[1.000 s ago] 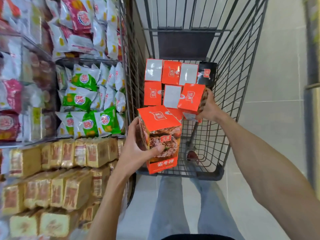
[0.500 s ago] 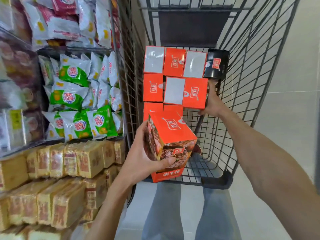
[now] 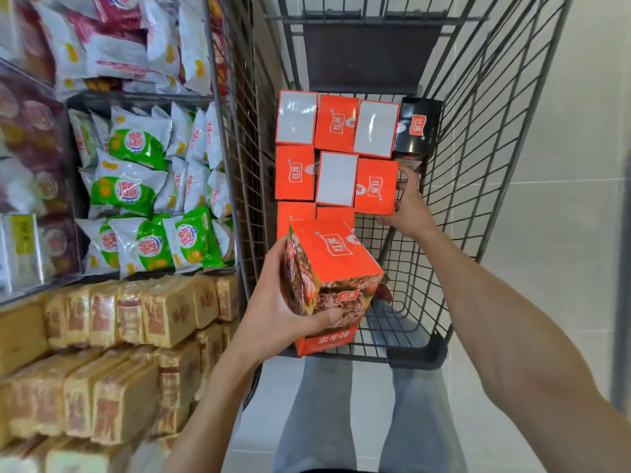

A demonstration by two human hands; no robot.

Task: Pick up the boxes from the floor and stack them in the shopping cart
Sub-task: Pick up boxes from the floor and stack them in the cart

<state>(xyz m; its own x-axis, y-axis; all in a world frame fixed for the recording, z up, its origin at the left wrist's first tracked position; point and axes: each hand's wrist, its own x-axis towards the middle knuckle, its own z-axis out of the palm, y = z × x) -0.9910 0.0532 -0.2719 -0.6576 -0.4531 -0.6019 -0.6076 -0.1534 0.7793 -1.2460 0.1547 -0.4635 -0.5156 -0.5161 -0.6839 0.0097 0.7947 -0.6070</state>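
Now the fingers (image 3: 408,174) of the right hand (image 3: 409,208) are seen curled round the far side of an orange box (image 3: 375,186), with the thumb hooked at its near corner, so the grip is not yet given up. A second ago this box was carried tilted above the stack, and half a second ago it was being levelled. It is now set flat as the third in the middle row, touching the white-topped box (image 3: 336,179) on its left and lying just in front of the black box (image 3: 418,126) in the back row. That slot in the cart (image 3: 485,158) is judged filled, with only the release left. The left hand (image 3: 280,302) is wrapped round a second box (image 3: 333,278), with the thumb pressed across its printed front. As before, this one is held tilted over the near end of the cart, above the front row, which is partly hidden by it. Its place is judged to be in that front row, where bare wire floor is seen to the right.
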